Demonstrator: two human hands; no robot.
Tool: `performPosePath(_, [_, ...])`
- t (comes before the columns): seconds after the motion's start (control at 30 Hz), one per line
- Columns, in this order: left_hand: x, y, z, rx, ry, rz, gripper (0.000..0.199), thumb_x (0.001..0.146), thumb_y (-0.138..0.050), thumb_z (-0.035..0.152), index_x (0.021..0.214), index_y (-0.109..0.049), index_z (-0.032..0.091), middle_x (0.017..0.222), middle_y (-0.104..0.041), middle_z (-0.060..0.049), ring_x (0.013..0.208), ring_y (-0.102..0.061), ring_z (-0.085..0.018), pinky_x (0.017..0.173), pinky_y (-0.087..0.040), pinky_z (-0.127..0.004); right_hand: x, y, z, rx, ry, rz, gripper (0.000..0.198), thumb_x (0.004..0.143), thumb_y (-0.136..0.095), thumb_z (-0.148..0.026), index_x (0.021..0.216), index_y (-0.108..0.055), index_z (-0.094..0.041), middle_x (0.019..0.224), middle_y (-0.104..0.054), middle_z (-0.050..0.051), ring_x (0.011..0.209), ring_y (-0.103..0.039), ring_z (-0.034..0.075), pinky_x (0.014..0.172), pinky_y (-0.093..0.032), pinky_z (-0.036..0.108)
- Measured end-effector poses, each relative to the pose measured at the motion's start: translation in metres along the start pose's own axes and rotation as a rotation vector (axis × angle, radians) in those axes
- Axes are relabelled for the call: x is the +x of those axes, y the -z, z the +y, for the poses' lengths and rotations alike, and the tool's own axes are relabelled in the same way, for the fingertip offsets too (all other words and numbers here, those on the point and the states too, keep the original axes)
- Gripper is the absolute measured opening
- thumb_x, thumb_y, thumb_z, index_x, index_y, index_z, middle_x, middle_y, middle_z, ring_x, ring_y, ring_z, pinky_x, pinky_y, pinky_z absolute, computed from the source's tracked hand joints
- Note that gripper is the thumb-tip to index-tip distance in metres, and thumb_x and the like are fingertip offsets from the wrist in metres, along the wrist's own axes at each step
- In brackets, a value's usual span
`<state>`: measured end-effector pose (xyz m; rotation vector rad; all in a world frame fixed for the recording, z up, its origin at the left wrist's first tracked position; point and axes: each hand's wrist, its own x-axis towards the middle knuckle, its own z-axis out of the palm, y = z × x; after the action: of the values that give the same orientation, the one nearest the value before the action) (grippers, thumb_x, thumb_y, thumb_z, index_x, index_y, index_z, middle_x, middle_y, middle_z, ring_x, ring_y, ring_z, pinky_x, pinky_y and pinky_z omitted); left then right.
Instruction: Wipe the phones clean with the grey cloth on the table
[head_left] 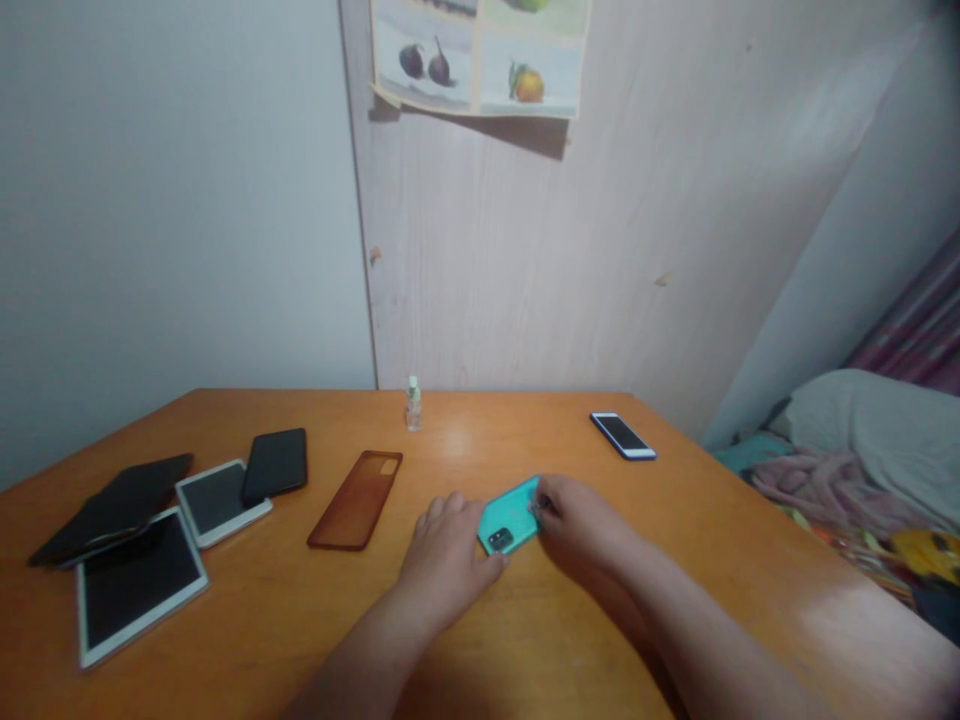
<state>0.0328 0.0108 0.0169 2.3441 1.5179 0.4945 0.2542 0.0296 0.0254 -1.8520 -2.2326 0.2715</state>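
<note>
A turquoise phone (517, 522) lies back up on the wooden table, its dark camera block toward my left hand. My left hand (448, 545) grips the camera end, with the thumb at the near edge and the fingers at the far side. Closed in a pinch, my right hand (574, 510) rests over the other end of the phone's back. A small dark bit shows at its fingertips, too small to name. To the left of my left hand lies a see-through phone case (356, 502) that looks brown against the wood.
A small clear bottle (413, 408) stands at the table's back. A blue-edged phone (622, 436) lies at back right. On the left are a white tablet (142, 580), a smaller white device (221, 500), a black device (277, 462) and a dark folder-like cover (120, 508).
</note>
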Motion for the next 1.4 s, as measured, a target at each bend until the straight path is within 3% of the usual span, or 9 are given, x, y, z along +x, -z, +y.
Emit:
performPosePath(0.1, [0.0, 0.001, 0.001, -0.006, 0.0, -0.002, 0.036, 0.079, -0.066, 0.044, 0.109, -0.065, 0.025, 0.108, -0.059, -0.007, 0.106, -0.052, -0.029, 0.088, -0.042, -0.036, -0.005, -0.001, -0.009, 0.064, 0.13, -0.045, 0.012, 0.087, -0.053, -0.023, 0.084, -0.064, -0.02, 0.088, -0.065, 0.003, 0.078, -0.054, 0.014, 0.065, -0.031, 0.024])
performPosePath(0.3, [0.001, -0.001, 0.0, 0.004, 0.008, -0.008, 0.039, 0.079, -0.066, 0.044, 0.113, -0.064, 0.025, 0.109, -0.059, -0.008, 0.108, -0.051, -0.028, 0.089, -0.042, -0.036, 0.003, 0.017, 0.01, -0.086, -0.165, -0.058, 0.009, 0.082, -0.057, -0.021, 0.086, -0.064, -0.018, 0.088, -0.068, 0.007, 0.078, -0.056, 0.017, 0.065, -0.031, 0.026])
performPosePath(0.53, [0.0, 0.004, 0.003, -0.006, 0.013, -0.043, 0.034, 0.081, -0.064, 0.042, 0.11, -0.064, 0.025, 0.109, -0.059, -0.007, 0.11, -0.051, -0.029, 0.091, -0.041, -0.037, -0.015, 0.005, -0.023, 0.113, 0.128, -0.143, 0.012, 0.083, -0.051, -0.018, 0.081, -0.063, -0.021, 0.081, -0.067, 0.001, 0.073, -0.055, 0.014, 0.062, -0.031, 0.024])
performPosePath(0.73, [0.0, 0.004, 0.003, 0.012, 0.012, -0.05, 0.036, 0.081, -0.064, 0.042, 0.112, -0.064, 0.024, 0.111, -0.058, -0.009, 0.109, -0.051, -0.029, 0.089, -0.042, -0.037, -0.004, 0.013, -0.006, -0.045, -0.107, -0.062, 0.009, 0.083, -0.054, -0.02, 0.083, -0.063, -0.019, 0.086, -0.069, 0.006, 0.077, -0.056, 0.017, 0.064, -0.031, 0.026])
performPosePath(0.93, [-0.001, 0.002, 0.002, 0.01, -0.005, -0.018, 0.033, 0.082, -0.062, 0.041, 0.11, -0.064, 0.024, 0.107, -0.058, -0.008, 0.106, -0.052, -0.028, 0.087, -0.042, -0.036, -0.009, 0.001, -0.015, 0.088, 0.138, -0.108, 0.012, 0.089, -0.052, -0.023, 0.083, -0.063, -0.021, 0.084, -0.065, 0.001, 0.076, -0.055, 0.014, 0.063, -0.031, 0.024])
performPosePath(1.13, [-0.001, 0.004, 0.004, -0.002, 0.018, -0.055, 0.036, 0.081, -0.062, 0.042, 0.112, -0.063, 0.024, 0.112, -0.058, -0.009, 0.11, -0.051, -0.029, 0.09, -0.041, -0.037, 0.006, 0.008, 0.007, -0.124, -0.163, 0.005, 0.017, 0.088, -0.052, -0.016, 0.094, -0.068, -0.017, 0.093, -0.061, 0.008, 0.081, -0.055, 0.017, 0.068, -0.033, 0.026])
performPosePath(1.2, [-0.001, 0.004, 0.004, -0.008, 0.018, -0.046, 0.035, 0.081, -0.062, 0.041, 0.112, -0.063, 0.024, 0.111, -0.058, -0.009, 0.109, -0.051, -0.029, 0.09, -0.041, -0.037, 0.001, 0.006, -0.004, -0.111, -0.111, 0.006, 0.018, 0.089, -0.05, -0.016, 0.092, -0.068, -0.017, 0.093, -0.06, 0.008, 0.081, -0.055, 0.016, 0.069, -0.034, 0.026])
performPosePath(1.33, [-0.001, 0.005, 0.005, -0.004, 0.027, -0.053, 0.032, 0.08, -0.062, 0.04, 0.108, -0.063, 0.024, 0.11, -0.058, -0.008, 0.11, -0.051, -0.029, 0.092, -0.041, -0.038, -0.012, 0.0, -0.033, -0.023, 0.137, -0.052, 0.024, 0.094, -0.047, -0.023, 0.085, -0.068, -0.019, 0.095, -0.063, 0.008, 0.087, -0.056, 0.017, 0.075, -0.038, 0.025])
performPosePath(1.4, [-0.002, 0.005, 0.005, -0.011, 0.033, -0.06, 0.032, 0.081, -0.062, 0.04, 0.109, -0.064, 0.025, 0.111, -0.058, -0.008, 0.111, -0.051, -0.029, 0.092, -0.041, -0.037, -0.012, 0.001, -0.033, -0.054, 0.129, -0.084, 0.028, 0.097, -0.044, -0.027, 0.088, -0.07, -0.019, 0.096, -0.065, 0.009, 0.089, -0.058, 0.019, 0.078, -0.039, 0.027])
